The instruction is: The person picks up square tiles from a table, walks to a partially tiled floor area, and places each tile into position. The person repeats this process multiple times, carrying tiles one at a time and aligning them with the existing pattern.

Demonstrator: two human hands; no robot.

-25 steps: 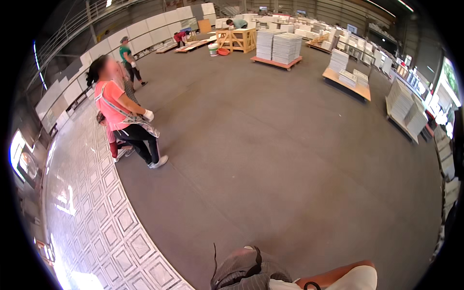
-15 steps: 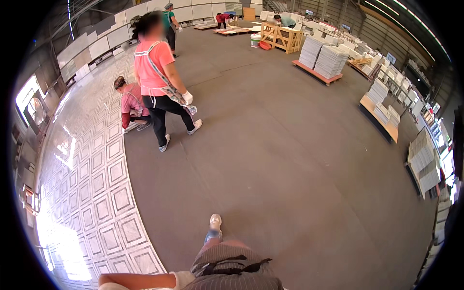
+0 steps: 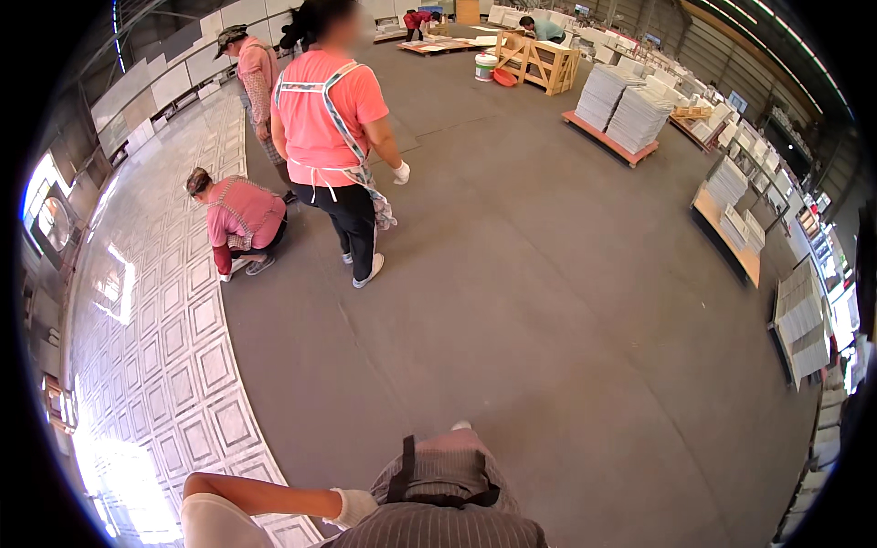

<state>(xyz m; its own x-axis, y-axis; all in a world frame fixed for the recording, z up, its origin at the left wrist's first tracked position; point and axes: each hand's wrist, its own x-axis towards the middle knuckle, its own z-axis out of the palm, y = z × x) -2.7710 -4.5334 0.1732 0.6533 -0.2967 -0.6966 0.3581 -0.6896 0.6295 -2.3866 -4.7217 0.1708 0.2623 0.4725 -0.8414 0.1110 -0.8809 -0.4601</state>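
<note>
My left arm is bent out at the elbow, and my left hand (image 3: 355,508), in a pale knit glove, rests against the side of my dark pinstriped apron (image 3: 448,527). Its fingers are hidden by the cloth, so whether they hold anything does not show. A black strap (image 3: 407,461) lies loose over the front of the apron. My right hand is out of the picture. Below the apron, the tip of one light shoe (image 3: 461,426) peeks out over the brown floor (image 3: 548,347).
Patterned pale stone panels (image 3: 169,329) cover the floor at left. A person crouches (image 3: 245,217) at their edge; a person in a coral shirt (image 3: 329,105) stands beside, another person (image 3: 258,78) behind. Pallets of stacked tiles (image 3: 630,114), a wooden crate (image 3: 534,62) and a white bucket (image 3: 485,67) stand farther off.
I have stepped forward, closer to the crouching person. The person in coral has turned and shifted right; someone in pink now shows behind them. More of my left forearm is visible.
</note>
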